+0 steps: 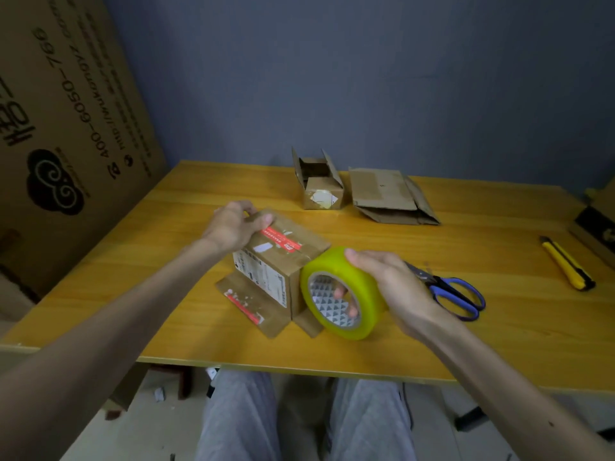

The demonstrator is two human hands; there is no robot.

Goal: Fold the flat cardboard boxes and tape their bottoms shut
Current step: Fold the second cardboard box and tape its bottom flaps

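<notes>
Left hand (pixel 233 224) gripped the far top edge of the folded box (pixel 283 261), fingers curled over it. I judged the box light, stiff along its creases and softer mid-panel. Old red tape and labels looked slick, so edges and corners seemed the best hold. It stood near the front of the table (pixel 149 227), closed flaps up and loose flaps splayed on the wood, inside hidden. Tape roll (pixel 342 291) sat tilted at the box's right corner; I couldn't tell if they touched. It looked rigid and smooth. Right hand (pixel 396 287) held it, fingers through the core, thumb on the outer wrap. Scissors (pixel 439 289) lay just behind that hand. At the back, a small open box (pixel 321 194) had flaps up, nothing visible inside. Just right of it lay a flat box (pixel 382 191), and far right a utility knife (pixel 565 264)
</notes>
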